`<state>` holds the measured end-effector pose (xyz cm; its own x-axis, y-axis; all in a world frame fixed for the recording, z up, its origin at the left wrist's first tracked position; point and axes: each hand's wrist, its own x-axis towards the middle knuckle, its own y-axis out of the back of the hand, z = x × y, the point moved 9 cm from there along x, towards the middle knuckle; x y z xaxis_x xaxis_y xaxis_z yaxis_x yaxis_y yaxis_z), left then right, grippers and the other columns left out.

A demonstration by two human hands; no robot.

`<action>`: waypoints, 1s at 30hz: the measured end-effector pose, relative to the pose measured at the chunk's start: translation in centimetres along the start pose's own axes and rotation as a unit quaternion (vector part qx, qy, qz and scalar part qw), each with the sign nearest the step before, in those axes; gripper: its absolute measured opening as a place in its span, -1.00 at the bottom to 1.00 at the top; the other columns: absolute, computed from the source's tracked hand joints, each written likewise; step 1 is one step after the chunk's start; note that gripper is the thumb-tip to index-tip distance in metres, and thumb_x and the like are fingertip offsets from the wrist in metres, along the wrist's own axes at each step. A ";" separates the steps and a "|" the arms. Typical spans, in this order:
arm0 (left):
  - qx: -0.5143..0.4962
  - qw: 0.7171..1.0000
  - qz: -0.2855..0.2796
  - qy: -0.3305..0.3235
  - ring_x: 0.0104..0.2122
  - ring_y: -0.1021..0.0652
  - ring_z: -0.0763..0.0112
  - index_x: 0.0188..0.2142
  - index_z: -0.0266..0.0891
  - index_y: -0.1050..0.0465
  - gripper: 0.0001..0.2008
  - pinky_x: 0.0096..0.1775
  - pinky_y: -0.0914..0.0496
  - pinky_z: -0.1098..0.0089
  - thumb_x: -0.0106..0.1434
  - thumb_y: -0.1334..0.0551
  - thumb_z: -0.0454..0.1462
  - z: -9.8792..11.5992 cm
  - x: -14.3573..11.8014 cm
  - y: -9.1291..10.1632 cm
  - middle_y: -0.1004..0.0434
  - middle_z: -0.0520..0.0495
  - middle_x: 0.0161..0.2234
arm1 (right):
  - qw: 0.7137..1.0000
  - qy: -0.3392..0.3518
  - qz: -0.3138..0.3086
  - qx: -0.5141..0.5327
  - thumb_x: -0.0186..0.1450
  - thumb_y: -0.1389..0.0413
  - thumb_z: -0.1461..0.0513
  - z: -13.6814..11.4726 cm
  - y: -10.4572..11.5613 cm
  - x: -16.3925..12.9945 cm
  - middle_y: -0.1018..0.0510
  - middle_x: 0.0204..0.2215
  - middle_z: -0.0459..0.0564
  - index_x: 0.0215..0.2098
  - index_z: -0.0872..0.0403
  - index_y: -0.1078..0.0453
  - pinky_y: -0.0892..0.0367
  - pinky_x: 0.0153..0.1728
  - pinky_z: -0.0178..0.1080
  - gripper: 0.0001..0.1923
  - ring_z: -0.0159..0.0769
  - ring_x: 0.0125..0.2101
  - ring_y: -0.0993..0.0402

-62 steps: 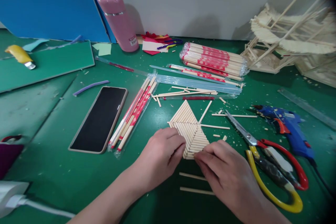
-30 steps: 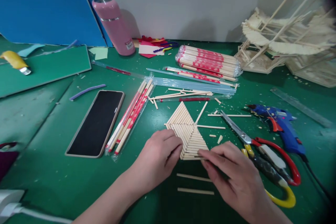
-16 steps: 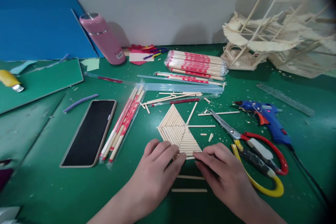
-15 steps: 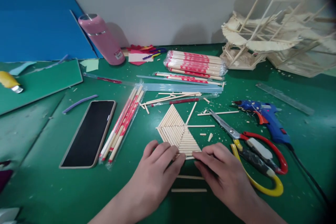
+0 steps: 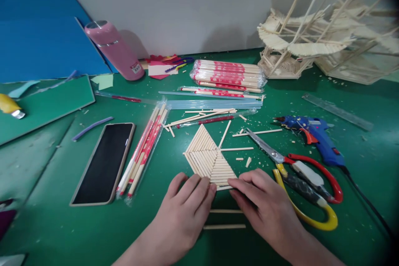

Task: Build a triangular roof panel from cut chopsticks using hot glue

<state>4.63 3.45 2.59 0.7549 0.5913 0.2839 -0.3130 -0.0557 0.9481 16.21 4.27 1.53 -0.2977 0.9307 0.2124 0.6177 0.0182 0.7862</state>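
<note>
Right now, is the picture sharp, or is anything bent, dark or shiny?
Head view: centre sharp, the stick panel crisp; edges bend, the blue board leaning; right corners go dark; faint sheen on the phone; soft shadow behind the bottle.

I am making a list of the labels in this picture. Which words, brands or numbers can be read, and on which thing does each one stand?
None can be read.
Pink bottle: a small white label with red print near its base, too small to read.
Wrapped chopstick bundle: red printed bands on the wrappers, blurred.
Loose wrapped chopsticks beside the phone: red print, blurred.
Clear ruler: no markings can be made out.
The phone screen is dark.
</note>
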 end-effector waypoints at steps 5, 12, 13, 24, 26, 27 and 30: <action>-0.022 0.999 -0.023 0.023 -0.09 -0.35 0.17 -0.03 -0.28 -0.33 -0.69 0.00 -0.05 0.09 0.26 0.00 -0.38 -0.4 -0.3 -0.7 -0.44 -0.15 -0.11 | 1.000 0.003 0.002 0.000 0.25 0.00 0.33 -0.1 0.1 0.0 -0.42 -0.37 -0.01 -0.12 0.04 -0.35 -0.31 -0.40 -0.24 -0.76 -0.32 -0.39 -0.34; -0.080 0.996 0.011 0.044 -0.10 -0.38 0.24 -0.06 -0.24 -0.35 -0.72 -0.01 -0.09 0.16 0.27 -0.02 -0.42 -1.1 -0.1 0.0 -0.46 -0.12 -0.12 | 1.000 0.006 -0.008 0.003 0.24 -0.01 0.34 -0.5 0.1 0.1 -0.42 -0.34 0.00 -0.11 0.05 -0.32 -0.29 -0.39 -0.24 -0.75 -0.30 -0.36 -0.33; -0.094 0.994 0.028 0.046 -0.11 -0.38 0.25 -0.07 -0.25 -0.35 -0.73 -0.01 -0.10 0.17 0.26 -0.03 -0.42 -1.2 0.0 0.3 -0.47 -0.12 -0.13 | 1.000 0.005 -0.011 0.005 0.24 -0.01 0.34 -0.7 0.1 0.2 -0.42 -0.34 -0.01 -0.13 0.04 -0.33 -0.28 -0.39 -0.24 -0.77 -0.31 -0.36 -0.32; -0.137 0.985 0.081 0.069 -0.19 -0.44 0.31 -0.22 -0.24 -0.41 -0.85 -0.08 -0.20 0.21 0.24 -0.10 -0.39 -2.1 0.3 1.3 -0.50 -0.07 -0.23 | 0.997 0.028 -0.073 -0.009 0.24 0.02 0.36 -2.2 -1.5 1.6 -0.38 -0.43 -0.07 -0.28 0.03 -0.38 -0.16 -0.46 -0.29 -0.82 -0.35 -0.42 -0.26; -0.112 0.989 0.078 0.057 -0.21 -0.45 0.31 -0.25 -0.23 -0.43 -0.83 -0.09 -0.21 0.22 0.27 -0.07 -0.38 -1.7 0.4 1.2 -0.52 -0.05 -0.25 | 0.997 0.034 -0.066 -0.018 0.25 0.02 0.34 -2.2 -1.6 1.6 -0.37 -0.46 -0.08 -0.28 0.03 -0.38 -0.14 -0.48 -0.30 -0.83 -0.36 -0.44 -0.24; -0.101 0.990 0.078 0.054 -0.22 -0.46 0.32 -0.26 -0.22 -0.44 -0.82 -0.10 -0.22 0.22 0.28 -0.06 -0.38 -1.6 0.5 1.2 -0.52 -0.04 -0.26 | 0.997 0.038 -0.060 -0.023 0.26 0.02 0.33 -2.3 -1.5 1.6 -0.37 -0.47 -0.09 -0.29 0.03 -0.39 -0.13 -0.49 -0.31 -0.83 -0.37 -0.45 -0.23; -0.088 0.990 0.090 0.065 -0.26 -0.46 0.36 -0.29 -0.24 -0.42 -0.83 -0.11 -0.25 0.26 0.27 -0.06 -0.39 -1.7 0.5 1.1 -0.52 -0.02 -0.30 | 0.997 0.050 -0.042 -0.032 0.27 0.02 0.32 -2.4 -1.3 1.6 -0.37 -0.51 -0.10 -0.30 0.03 -0.40 -0.12 -0.51 -0.32 -0.84 -0.39 -0.48 -0.21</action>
<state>3.71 5.09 3.54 0.6008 0.6842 0.4134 -0.5395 -0.0346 0.8413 13.17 4.87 2.19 -0.4199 0.8856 0.1984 0.5404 0.0683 0.8386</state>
